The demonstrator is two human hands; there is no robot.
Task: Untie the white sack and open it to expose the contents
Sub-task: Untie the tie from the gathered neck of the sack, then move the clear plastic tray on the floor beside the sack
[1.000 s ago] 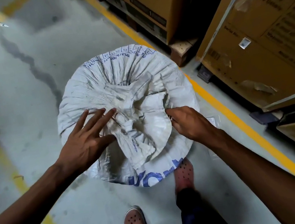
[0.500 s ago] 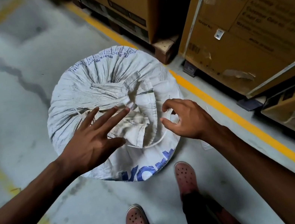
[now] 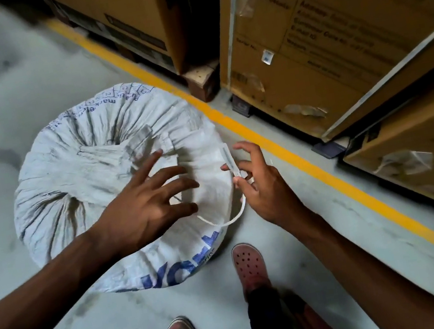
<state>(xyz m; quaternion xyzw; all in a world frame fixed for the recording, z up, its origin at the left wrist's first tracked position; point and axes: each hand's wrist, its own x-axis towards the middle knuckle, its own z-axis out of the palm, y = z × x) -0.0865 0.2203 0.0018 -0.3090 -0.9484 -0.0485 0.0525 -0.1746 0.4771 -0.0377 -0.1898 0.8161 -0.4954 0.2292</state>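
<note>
The white sack [image 3: 93, 192] is standing upright on the grey concrete floor [image 3: 21, 82], its long axis running up toward the camera, so its gathered top is facing upward and only that round, pleated top is showing. The folds are radiating from a bunched neck that is lying flattened across the middle, pointing toward the right edge of the sack. Blue lettering is curving along the near and far rims.

The left hand [image 3: 142, 209] is hovering over or resting on the right half of the sack top, fingers spread wide and holding nothing; whether the palm is touching the cloth cannot be told. The right hand [image 3: 263, 185] is sitting just beside the sack's right edge, thumb and forefinger pinching a white tie strip [image 3: 231, 161] while the other fingers are fanning open. The strip is running upright from the pinch, and a thin loop of it is curving down and back toward the sack's near-right rim.

Two pink perforated clogs [image 3: 249, 266] are standing on the floor just near of the sack. A yellow painted line [image 3: 280, 150] is crossing the floor diagonally past the sack's right side. Beyond it, large brown cardboard boxes [image 3: 318, 39] are standing in a row, with a wooden pallet block [image 3: 199, 80] showing under one.
</note>
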